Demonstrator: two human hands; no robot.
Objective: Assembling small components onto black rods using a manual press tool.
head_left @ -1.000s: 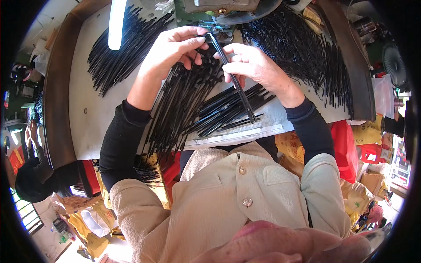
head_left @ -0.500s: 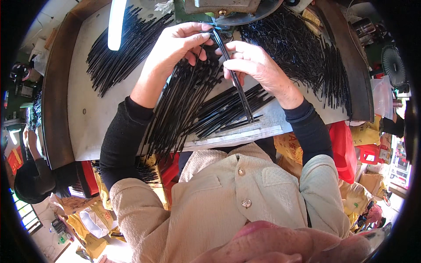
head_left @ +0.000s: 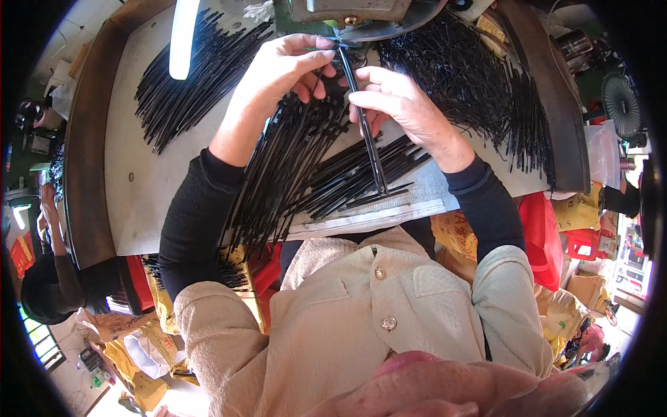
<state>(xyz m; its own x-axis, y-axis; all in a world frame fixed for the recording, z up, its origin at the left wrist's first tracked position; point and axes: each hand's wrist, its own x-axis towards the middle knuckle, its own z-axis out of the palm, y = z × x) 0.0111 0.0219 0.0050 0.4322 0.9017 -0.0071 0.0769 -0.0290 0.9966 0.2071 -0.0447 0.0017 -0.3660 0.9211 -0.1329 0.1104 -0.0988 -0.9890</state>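
A bundle of long, thin black rods (head_left: 370, 142) slants from the machine's underside toward the near table edge. My right hand (head_left: 403, 104) is closed around its upper part, thumb on top. My left hand (head_left: 299, 66) pinches beside the bundle's far end, close under the machine (head_left: 351, 10); a thin dark rod seems to be between its fingers, partly hidden by them. Below my left hand lies a loose pile of black rods (head_left: 285, 163). Another, shorter row of rods (head_left: 333, 182) rests near the front edge, partly behind the held bundle.
More black rods (head_left: 191, 87) lie at the left of the pale table (head_left: 135, 208), and a tangled heap (head_left: 451, 76) at the right. Raised brown side boards (head_left: 90, 160) border the table. A bright lamp tube (head_left: 183, 42) hangs over the left. A co-worker's arm (head_left: 52, 219) shows far left.
The near end of the held bundle has swung slightly left, and my right hand has shifted a little left with it. My left hand stays almost in place.
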